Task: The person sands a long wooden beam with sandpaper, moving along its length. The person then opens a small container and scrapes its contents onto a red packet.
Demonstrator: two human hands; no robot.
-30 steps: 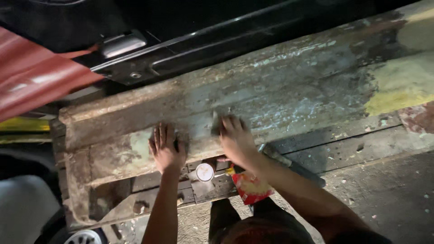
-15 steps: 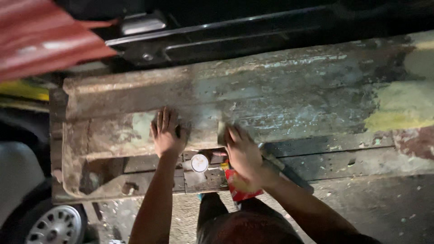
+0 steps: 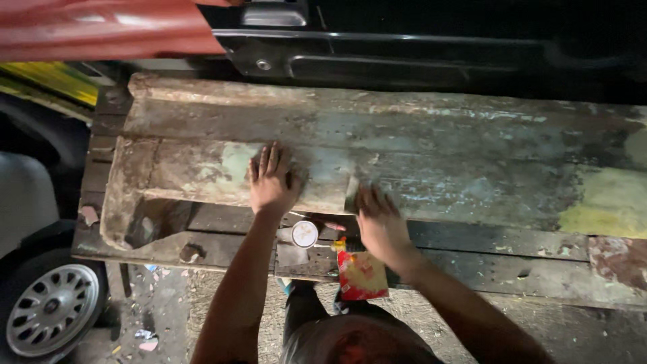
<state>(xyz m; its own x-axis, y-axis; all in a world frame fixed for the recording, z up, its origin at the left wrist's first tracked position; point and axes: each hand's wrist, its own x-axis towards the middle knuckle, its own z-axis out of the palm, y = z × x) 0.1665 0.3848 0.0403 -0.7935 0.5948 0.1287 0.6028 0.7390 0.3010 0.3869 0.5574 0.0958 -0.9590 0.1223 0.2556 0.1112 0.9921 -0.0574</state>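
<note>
On the worn panel [image 3: 438,155], left hand [image 3: 271,180] lies flat, fingers spread; right hand [image 3: 381,226] blurred, grip unclear.

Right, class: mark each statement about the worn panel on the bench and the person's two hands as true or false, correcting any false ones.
1. The left hand lies flat on the long, worn, paint-flaked panel. True.
2. The right hand is raised clear of the panel. False: its fingers are against the panel's near edge.
3. A small round white lid sits between the two forearms. True.
4. The red and yellow packet lies on top of the panel. False: it sits on the dark wooden bench below the right hand.
</note>
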